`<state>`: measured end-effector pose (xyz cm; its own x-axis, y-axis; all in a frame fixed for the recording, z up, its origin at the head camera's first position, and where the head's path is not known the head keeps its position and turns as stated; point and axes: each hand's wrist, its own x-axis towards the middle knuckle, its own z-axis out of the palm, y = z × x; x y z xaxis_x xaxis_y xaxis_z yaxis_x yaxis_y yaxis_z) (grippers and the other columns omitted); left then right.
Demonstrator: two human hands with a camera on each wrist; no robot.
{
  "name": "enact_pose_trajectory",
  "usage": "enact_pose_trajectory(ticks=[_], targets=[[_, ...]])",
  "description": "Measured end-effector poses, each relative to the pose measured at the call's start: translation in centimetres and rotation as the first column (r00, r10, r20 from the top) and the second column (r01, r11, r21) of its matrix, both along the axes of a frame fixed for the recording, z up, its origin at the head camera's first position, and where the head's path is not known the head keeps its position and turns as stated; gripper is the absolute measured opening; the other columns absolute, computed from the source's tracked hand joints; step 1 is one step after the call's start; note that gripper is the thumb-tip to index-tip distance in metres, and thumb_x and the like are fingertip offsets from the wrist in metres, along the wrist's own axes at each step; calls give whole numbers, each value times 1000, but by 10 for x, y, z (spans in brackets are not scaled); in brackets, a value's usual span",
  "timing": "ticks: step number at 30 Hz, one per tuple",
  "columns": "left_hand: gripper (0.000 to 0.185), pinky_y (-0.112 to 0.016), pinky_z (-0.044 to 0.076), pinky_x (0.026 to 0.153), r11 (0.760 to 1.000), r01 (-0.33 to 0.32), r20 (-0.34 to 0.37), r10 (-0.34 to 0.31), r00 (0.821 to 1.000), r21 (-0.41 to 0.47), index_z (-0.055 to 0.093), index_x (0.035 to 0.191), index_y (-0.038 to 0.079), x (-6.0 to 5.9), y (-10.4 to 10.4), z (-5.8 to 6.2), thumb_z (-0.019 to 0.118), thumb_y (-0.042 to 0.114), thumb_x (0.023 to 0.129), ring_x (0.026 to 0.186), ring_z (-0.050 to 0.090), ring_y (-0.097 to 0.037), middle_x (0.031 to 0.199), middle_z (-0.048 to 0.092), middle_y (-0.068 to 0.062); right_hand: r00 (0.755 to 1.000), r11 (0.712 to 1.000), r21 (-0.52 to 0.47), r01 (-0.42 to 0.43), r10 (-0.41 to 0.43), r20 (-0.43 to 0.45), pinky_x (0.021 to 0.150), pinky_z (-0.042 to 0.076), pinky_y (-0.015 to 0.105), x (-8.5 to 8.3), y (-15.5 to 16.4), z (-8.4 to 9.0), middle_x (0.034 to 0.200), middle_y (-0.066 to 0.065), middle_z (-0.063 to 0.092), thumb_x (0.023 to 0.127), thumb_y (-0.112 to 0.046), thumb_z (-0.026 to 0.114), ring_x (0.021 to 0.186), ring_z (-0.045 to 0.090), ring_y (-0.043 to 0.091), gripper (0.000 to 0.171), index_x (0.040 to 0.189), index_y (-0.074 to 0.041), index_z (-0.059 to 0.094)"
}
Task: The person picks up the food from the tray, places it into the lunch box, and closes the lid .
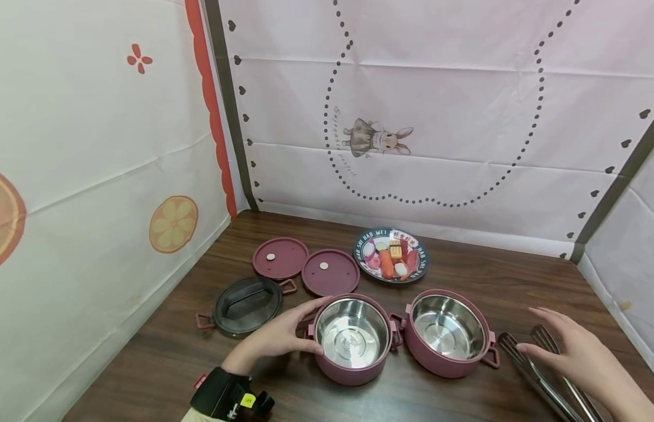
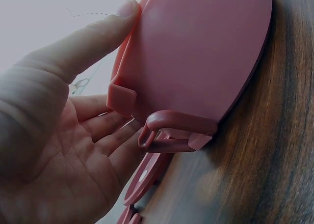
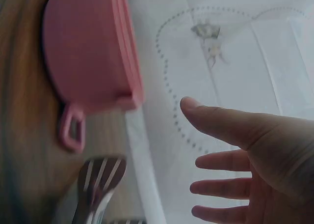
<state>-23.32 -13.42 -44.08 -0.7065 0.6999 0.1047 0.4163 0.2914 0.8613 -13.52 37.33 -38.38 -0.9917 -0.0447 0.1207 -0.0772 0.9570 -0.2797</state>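
While the right hand (image 1: 585, 358) hovers, spread and empty, near slotted metalware (image 1: 538, 379), the left hand (image 1: 279, 335), fingers extended, touches the smooth, round left pot (image 1: 350, 375) on the woodgrain table (image 1: 411, 401); only the head view shows that pot's steel interior (image 1: 353, 337).

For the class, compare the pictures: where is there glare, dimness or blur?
Head view: brightest, with glints inside the left pot and right pot; left wrist view: dim, upper left washed out, table grain smeared, left hand fairly clear; right wrist view: dim, right pot and slotted utensil soft, right hand clearer.
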Motion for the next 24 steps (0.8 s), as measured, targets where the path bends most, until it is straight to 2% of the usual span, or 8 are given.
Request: enact_pose_trajectory(ticks=[4,8,16,20,24], targets=[[91,-25,38,114,1000,-4,17,4,1000,2,28,158,13,0,-1,-1,81,17,84,146,39,-28,161,37,-7,995,998,38,44,-47,86,83,42,73,6,18,-10,138,43,43,88,-54,69,118,44,64,87,140,10,43],[90,-24,37,114,1000,-6,17,6,1000,1,29,158,14,0,-1,-2,80,17,84,146,39,-28,161,36,-7,980,995,61,78,-88,178,82,43,72,12,33,-21,137,46,39,91,-59,63,117,41,67,93,142,14,37],[89,-22,36,114,1000,-6,10,6,1000,-1,28,158,14,0,-1,-2,80,16,85,146,39,-28,161,36,-7,926,989,73,127,-145,349,82,47,68,20,52,-45,133,54,33,90,-62,61,114,41,69,106,139,25,27],[89,-23,36,114,1000,-4,24,3,1000,9,28,158,13,1,-2,-2,79,15,85,147,38,-28,161,35,-7,895,987,84,134,-156,417,83,48,65,21,58,-58,129,54,37,88,-62,63,113,44,68,108,135,28,27],[89,-27,36,116,1000,-3,27,3,1000,9,28,158,13,0,-2,-2,79,16,85,147,38,-28,161,36,-7,883,991,63,117,-133,450,83,51,60,22,62,-67,123,51,45,88,-59,65,108,53,61,105,131,31,29]])
